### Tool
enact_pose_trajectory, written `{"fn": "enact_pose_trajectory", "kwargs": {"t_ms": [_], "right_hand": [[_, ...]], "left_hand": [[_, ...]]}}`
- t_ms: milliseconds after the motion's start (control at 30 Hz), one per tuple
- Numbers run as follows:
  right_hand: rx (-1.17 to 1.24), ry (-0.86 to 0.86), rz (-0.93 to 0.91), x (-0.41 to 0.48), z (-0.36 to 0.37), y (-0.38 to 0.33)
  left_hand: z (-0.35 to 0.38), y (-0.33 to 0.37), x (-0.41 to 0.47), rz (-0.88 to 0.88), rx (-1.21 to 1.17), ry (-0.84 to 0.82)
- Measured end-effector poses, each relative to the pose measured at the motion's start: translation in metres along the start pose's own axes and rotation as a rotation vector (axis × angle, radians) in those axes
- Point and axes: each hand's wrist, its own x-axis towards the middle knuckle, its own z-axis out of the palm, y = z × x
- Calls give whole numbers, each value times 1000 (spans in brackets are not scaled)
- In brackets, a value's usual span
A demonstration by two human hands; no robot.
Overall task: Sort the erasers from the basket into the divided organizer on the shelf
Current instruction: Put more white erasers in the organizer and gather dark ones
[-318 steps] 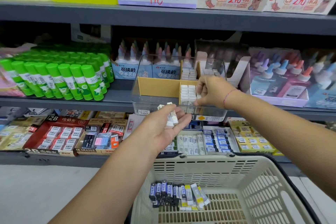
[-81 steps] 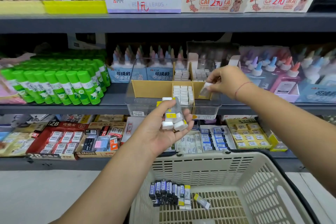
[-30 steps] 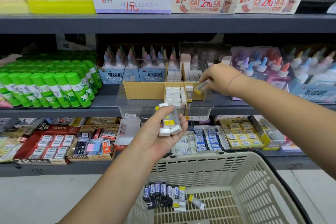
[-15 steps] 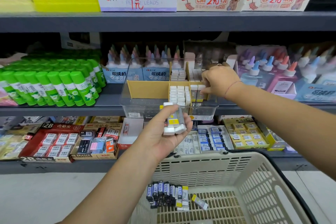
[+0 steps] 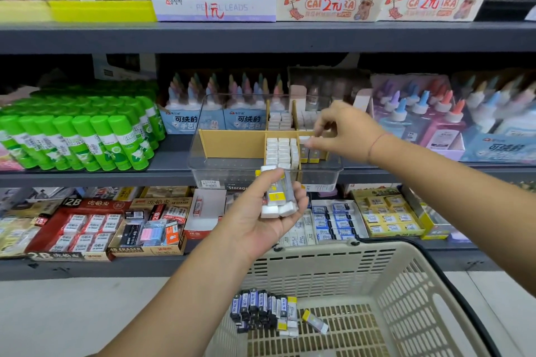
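Observation:
My left hand (image 5: 255, 220) grips a small bundle of yellow-sleeved erasers (image 5: 277, 197), palm up, just in front of the clear divided organizer (image 5: 232, 177) on the middle shelf. My right hand (image 5: 345, 130) hovers over the organizer's front right compartment, its thumb tip touching the top of a yellow-sleeved eraser (image 5: 304, 151) that stands there beside another. Rows of white erasers (image 5: 280, 151) fill the middle compartment. The beige basket (image 5: 319, 252) below holds a row of blue-sleeved erasers (image 5: 258, 309) and one loose yellow-sleeved eraser (image 5: 314, 323).
Green glue sticks (image 5: 87, 136) stand to the left of the organizer, and liquid glue bottles (image 5: 420, 116) stand behind it and to its right. Eraser display boxes (image 5: 150, 223) line the shelf beneath. The organizer's left compartment (image 5: 232, 145) holds nothing.
My right hand lowered a yellow-sleeved eraser into the front right compartment and stood it beside the first one. My left hand kept its bundle almost still.

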Motion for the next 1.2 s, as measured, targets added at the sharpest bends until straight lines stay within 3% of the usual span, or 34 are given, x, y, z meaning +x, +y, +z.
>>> {"fn": "enact_pose_trajectory", "kwargs": {"t_ms": [67, 167, 333, 433, 500, 633, 833, 1000, 1200], "right_hand": [[372, -217, -18, -21, 1, -19], [491, -394, -37, -54, 13, -34], [250, -99, -198, -78, 34, -36], [255, -63, -221, -77, 36, -34], [317, -88, -206, -74, 32, -33], [668, -192, -87, -72, 18, -29], [395, -15, -230, -67, 15, -31], [309, 178, -70, -34, -13, -13], [-153, 29, 58, 13, -25, 8]], "left_hand": [[1, 0, 0, 9, -9, -30], [4, -1, -1, 6, -10, -111], [3, -3, 0, 27, -13, -174], [0, -3, -1, -15, 6, -183], [-1, -1, -2, -21, 32, -183], [-1, 2, -1, -13, -21, -196], [1, -6, -1, -57, 18, -128], [1, -3, 1, -66, 15, -33], [1, -3, 1, -57, 11, -26]]}}
